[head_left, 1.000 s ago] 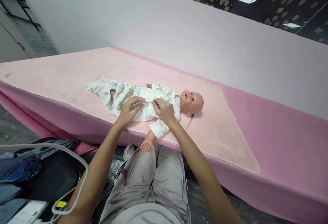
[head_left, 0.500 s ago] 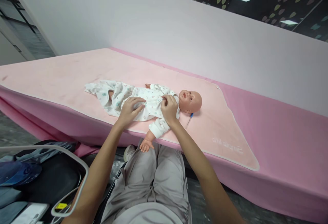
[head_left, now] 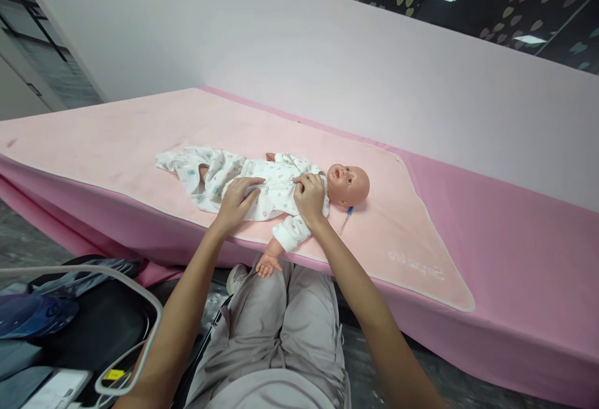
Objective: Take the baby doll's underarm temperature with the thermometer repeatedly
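Note:
A baby doll [head_left: 349,185] lies on its back, head toward the right, wearing a white printed top [head_left: 276,194] and matching trousers [head_left: 206,178]. My left hand [head_left: 238,202] rests on the lower front of the top, with fingers stretched out and thumb apart. On the upper chest, near the collar, my right hand [head_left: 309,196] has curled fingers pinching the cloth of the top; the fingertips are partly hidden. One doll arm [head_left: 270,259] hangs over the near edge of the table. A thin syringe-like item with a blue end [head_left: 349,211] lies beside the doll's head.
A pale pink mat [head_left: 397,234] covers much of the pink-draped table [head_left: 515,259]. Behind it stands a white wall [head_left: 327,72]. At lower left are a black chair [head_left: 107,315], a blue transparent object [head_left: 32,315], a white device [head_left: 56,390] and a grey cable [head_left: 154,309].
My left fingers have drawn back very slightly to the left. The fingers of my right hand have shifted a little on the chest. The doll stays in place.

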Tool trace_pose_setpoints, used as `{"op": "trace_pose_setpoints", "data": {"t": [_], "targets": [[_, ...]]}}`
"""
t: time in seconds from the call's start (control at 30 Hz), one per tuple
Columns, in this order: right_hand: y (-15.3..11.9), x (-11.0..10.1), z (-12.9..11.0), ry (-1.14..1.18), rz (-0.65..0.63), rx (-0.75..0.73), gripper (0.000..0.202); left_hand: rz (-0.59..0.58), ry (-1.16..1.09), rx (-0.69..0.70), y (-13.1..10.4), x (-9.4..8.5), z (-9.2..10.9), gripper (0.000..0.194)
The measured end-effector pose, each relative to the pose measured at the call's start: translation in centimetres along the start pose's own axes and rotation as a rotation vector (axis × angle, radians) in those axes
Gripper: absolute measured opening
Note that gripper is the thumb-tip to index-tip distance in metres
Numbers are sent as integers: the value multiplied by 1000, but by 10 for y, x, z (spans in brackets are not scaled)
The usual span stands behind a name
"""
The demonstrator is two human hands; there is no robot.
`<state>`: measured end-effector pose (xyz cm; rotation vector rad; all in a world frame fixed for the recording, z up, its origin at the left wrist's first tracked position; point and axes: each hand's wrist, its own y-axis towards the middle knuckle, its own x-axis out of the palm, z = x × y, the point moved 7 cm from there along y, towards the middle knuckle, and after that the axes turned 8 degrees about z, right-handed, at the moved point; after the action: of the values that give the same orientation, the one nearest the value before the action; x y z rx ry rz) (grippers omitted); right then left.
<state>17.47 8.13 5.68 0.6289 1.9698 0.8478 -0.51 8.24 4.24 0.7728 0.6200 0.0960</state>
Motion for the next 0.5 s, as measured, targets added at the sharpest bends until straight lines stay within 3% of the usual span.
{"op": "trace_pose_setpoints", "data": {"t": [0.23,0.5], "targets": [[0,2,1,-59,-35,15,28,31,-32,-52,-1,-1,-5,29],[1,-3,2,-23,56,15,28,10,13,-26,2,2,-4,31]]}}
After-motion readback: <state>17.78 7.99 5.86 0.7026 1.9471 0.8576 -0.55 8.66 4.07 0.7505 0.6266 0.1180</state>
